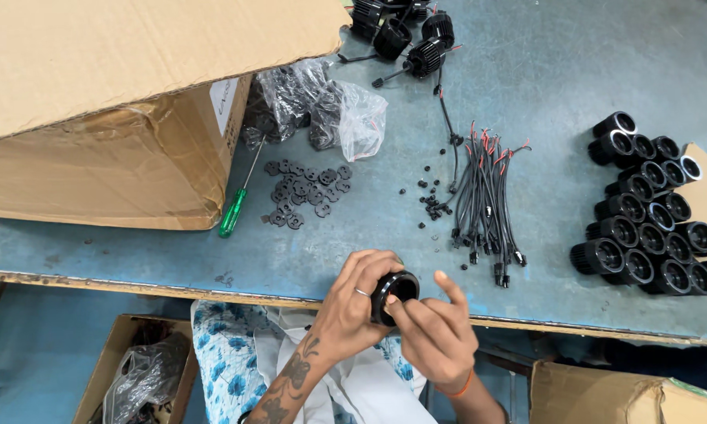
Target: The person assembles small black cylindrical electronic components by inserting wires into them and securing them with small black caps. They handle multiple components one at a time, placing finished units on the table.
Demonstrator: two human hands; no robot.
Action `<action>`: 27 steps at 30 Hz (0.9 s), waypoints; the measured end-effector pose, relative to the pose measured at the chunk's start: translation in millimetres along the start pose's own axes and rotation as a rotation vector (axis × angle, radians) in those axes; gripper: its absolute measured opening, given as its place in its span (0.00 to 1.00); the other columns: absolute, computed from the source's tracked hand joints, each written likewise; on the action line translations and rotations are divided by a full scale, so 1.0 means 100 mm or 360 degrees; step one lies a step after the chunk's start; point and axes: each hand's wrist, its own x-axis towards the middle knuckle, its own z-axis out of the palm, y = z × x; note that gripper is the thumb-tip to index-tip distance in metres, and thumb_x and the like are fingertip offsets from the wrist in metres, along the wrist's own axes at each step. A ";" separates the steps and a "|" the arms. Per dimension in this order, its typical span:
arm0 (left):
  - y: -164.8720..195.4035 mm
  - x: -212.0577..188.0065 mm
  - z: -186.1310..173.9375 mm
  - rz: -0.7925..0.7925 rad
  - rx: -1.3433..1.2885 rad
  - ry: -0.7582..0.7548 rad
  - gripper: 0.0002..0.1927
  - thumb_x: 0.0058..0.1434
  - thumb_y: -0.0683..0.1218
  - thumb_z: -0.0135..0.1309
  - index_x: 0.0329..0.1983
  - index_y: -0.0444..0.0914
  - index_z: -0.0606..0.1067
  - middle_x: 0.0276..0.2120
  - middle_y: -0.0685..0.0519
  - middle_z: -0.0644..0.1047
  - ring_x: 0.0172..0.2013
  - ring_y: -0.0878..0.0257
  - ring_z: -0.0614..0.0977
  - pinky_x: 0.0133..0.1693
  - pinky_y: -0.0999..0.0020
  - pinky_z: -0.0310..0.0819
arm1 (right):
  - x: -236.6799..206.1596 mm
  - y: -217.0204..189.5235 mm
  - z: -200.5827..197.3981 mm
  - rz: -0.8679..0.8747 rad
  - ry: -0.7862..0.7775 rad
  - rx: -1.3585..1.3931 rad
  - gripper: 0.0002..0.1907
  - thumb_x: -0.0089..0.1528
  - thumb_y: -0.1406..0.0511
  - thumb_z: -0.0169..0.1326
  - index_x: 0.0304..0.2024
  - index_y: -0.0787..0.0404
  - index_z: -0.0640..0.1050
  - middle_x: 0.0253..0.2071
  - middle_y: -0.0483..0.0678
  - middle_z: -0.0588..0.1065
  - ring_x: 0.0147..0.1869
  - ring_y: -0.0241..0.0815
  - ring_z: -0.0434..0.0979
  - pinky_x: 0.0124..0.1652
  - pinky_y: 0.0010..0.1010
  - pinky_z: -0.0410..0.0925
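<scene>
Black round housing gripped in the left hand, fingers curled around its body, open mouth tilted up and toward the right hand. Right thumb and fingertips pinched closed at the housing's rim, apparently seating something small; too tiny to tell what. Best done with the housing held steady and the right fingers pressing straight into the mouth, not at a slant. Housing held just over the near table edge, wire bundle beyond it, finished housings off to its right, green screwdriver to its left.
</scene>
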 end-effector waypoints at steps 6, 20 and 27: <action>0.08 0.06 -0.03 -0.0159 -0.0236 -0.0078 0.37 0.41 0.40 0.67 0.58 0.36 0.68 0.50 0.45 0.77 0.52 0.46 0.80 0.53 0.57 0.77 | 0.18 0.23 -0.06 0.0301 0.0051 0.0311 0.13 0.47 0.74 0.68 0.35 0.62 0.83 0.32 0.44 0.73 0.38 0.40 0.72 0.67 0.56 0.68; -0.02 -0.11 0.02 -0.0584 -0.0406 -0.0258 0.36 0.40 0.41 0.64 0.56 0.37 0.70 0.48 0.46 0.77 0.52 0.49 0.81 0.55 0.59 0.74 | 0.49 0.40 -0.23 0.0931 -0.0078 0.0898 0.13 0.54 0.72 0.65 0.42 0.64 0.82 0.39 0.48 0.76 0.44 0.38 0.76 0.61 0.39 0.70; 0.02 0.02 -0.04 -0.0523 -0.0327 -0.0258 0.37 0.43 0.44 0.67 0.58 0.36 0.69 0.50 0.44 0.78 0.53 0.47 0.81 0.53 0.59 0.75 | 0.34 0.41 -0.06 0.0943 -0.0568 0.1013 0.10 0.55 0.70 0.65 0.39 0.65 0.84 0.37 0.48 0.80 0.43 0.39 0.79 0.46 0.28 0.71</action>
